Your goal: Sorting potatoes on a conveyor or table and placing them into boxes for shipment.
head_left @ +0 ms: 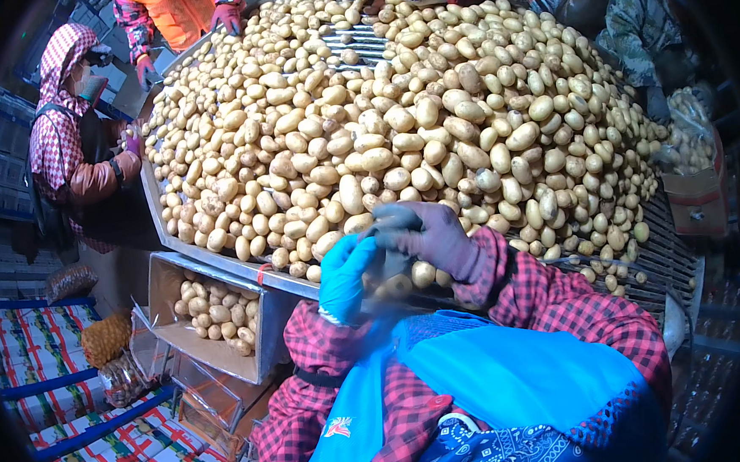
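Note:
My left hand (341,277), in a thin blue glove, is raised over the near edge of the sorting table, its fingers pinched together. Close against it is my right hand (444,245) in a dark purple-grey work glove, fingers curled. A blurred dark grey, cloth-like thing (379,266) lies between the two hands; its kind is hard to make out. Behind and beyond them spreads a large heap of pale yellow potatoes (298,163) on the metal-rimmed table (159,212). Both my hands are apart from the potatoes as far as I can see.
A cardboard box (253,323) of potatoes stands below the table's near left edge. Stacked printed cartons (38,340) and net sacks (105,339) lie at left. Co-workers (68,139) stand around the table. Bare slats (671,242) show at right, near another potato-filled box (697,198).

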Tool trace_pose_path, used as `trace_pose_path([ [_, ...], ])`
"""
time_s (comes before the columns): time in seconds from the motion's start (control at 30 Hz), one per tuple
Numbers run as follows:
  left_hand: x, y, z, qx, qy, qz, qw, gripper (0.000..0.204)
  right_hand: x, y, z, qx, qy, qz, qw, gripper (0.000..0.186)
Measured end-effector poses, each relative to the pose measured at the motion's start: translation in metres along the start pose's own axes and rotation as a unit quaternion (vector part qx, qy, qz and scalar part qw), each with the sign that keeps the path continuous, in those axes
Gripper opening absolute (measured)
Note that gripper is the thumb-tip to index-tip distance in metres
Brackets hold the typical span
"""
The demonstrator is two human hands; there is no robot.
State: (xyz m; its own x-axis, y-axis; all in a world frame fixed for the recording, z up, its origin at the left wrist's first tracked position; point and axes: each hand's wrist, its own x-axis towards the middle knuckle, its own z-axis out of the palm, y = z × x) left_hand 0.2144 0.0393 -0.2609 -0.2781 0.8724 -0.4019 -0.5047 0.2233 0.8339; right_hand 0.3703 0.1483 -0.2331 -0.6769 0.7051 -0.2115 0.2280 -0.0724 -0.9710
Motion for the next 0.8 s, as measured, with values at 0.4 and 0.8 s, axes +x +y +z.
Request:
trace_pose_path([
  [0.4, 0.01, 0.006, -0.019, -0.167, -0.089, 0.05, 0.981, 0.071, 0.019, 0.045, -0.015, -0.082, 0.005, -0.072, 0.994, 0.084],
  [0.8, 0.005, -0.023, -0.037, 0.061, 0.122, 0.13, 0.982, 0.017, 0.008, 0.008, -0.007, -0.088, -0.096, 0.072, 0.989, 0.032],
])
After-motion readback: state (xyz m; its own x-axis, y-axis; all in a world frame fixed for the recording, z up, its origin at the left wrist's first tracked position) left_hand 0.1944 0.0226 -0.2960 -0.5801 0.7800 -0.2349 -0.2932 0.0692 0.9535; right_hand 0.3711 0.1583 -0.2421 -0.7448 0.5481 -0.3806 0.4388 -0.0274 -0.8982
